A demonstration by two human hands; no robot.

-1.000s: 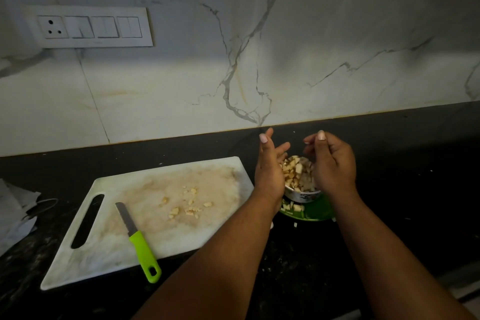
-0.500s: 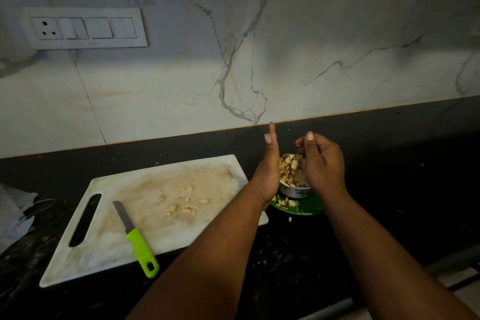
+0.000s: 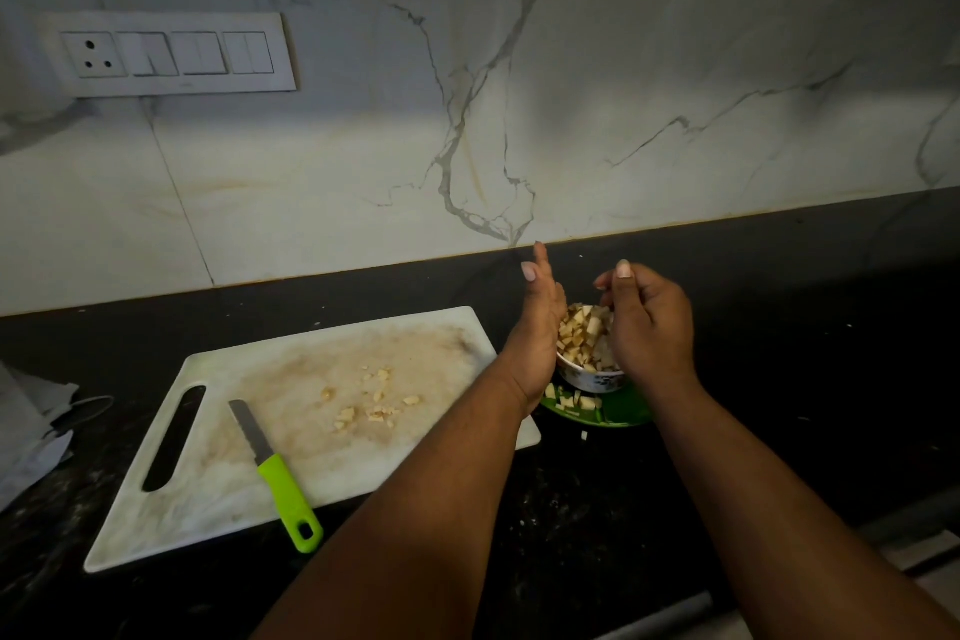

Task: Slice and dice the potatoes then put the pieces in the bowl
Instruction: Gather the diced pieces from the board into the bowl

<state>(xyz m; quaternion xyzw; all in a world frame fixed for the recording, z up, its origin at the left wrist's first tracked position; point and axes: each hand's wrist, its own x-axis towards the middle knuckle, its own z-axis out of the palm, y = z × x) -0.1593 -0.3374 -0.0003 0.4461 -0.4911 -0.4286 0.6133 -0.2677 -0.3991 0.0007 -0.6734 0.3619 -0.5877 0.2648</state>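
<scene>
Potato pieces [image 3: 584, 338] are heaped in the small white bowl [image 3: 592, 379], which sits on a green plate [image 3: 623, 413] on the dark worktop [image 3: 779, 327]. Since a second ago the left hand [image 3: 537, 333] has flattened, fingers straight, beside the rim; the right hand [image 3: 649, 322] stays loosely curled over the pile, holding nothing I can see. That handful looks delivered. Pale cubes remain on the stained white cutting board [image 3: 234, 457], by the serrated, green-handled knife [image 3: 275, 473].
</scene>
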